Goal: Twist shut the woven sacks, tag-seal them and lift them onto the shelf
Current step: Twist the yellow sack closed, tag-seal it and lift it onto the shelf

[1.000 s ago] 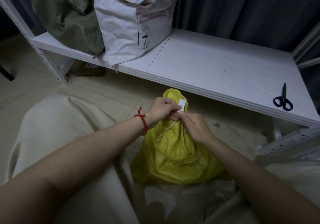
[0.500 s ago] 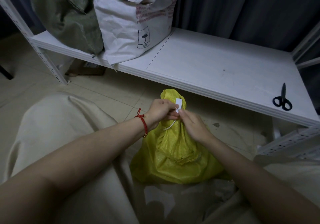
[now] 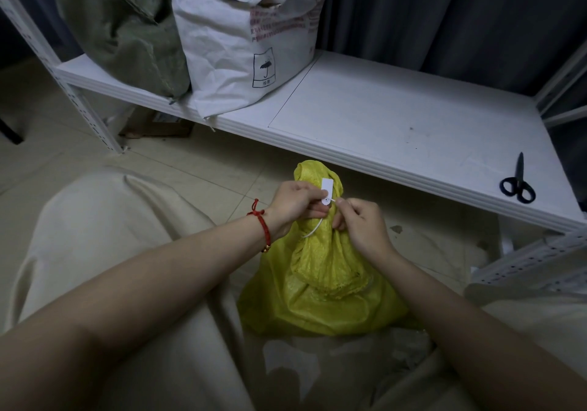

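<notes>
A yellow woven sack (image 3: 320, 290) stands on the floor between my knees, its neck twisted into a bunch. A white tag seal (image 3: 327, 188) sits at the neck, its thin white strap looping round the twist. My left hand (image 3: 293, 202) pinches the tag's round head. My right hand (image 3: 359, 223) pinches the strap's free end just right of the head. The white shelf (image 3: 397, 125) runs across behind the sack.
On the shelf's left stand a white sack (image 3: 244, 36) and a green woven sack (image 3: 124, 26). Black scissors (image 3: 517, 182) lie at the shelf's right end. A perforated white upright (image 3: 63, 86) stands at left; cream cloth (image 3: 111, 229) covers my knees.
The strap's end has come through the tag head, and my right hand has drawn it a little to the right. The tag now stands clear of my left fingers.
</notes>
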